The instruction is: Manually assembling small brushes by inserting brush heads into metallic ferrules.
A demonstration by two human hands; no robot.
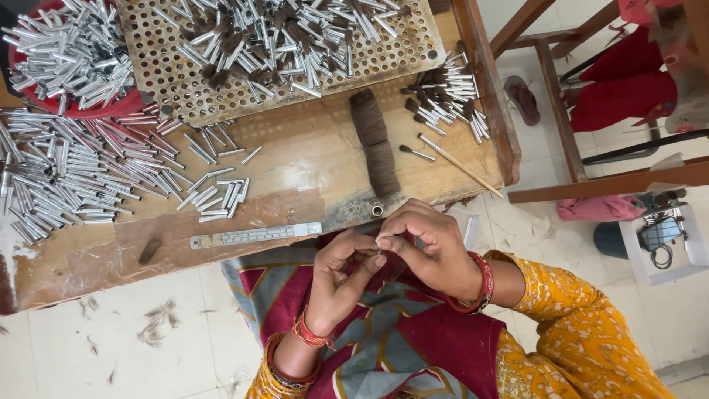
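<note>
Your left hand (336, 277) and right hand (425, 240) pinch a small metal tube (379, 251) together; a loose pinch could drop it into your lap.

You had two hands at work, one metal ruler (255, 235), one thin wooden stick (459, 165), one brown hair bundle (374, 142), one perforated tray (185, 89), and metal tubes (66, 166) beyond counting.

Wooden tabletop (295, 159): perforated tray (185, 81) heaped with metal tubes, red bowl (88, 109) of more, loose tubes (81, 174) at left, steel ruler (255, 235) near my edge, brown hair bundle (375, 144), thin wooden stick (461, 166).
</note>
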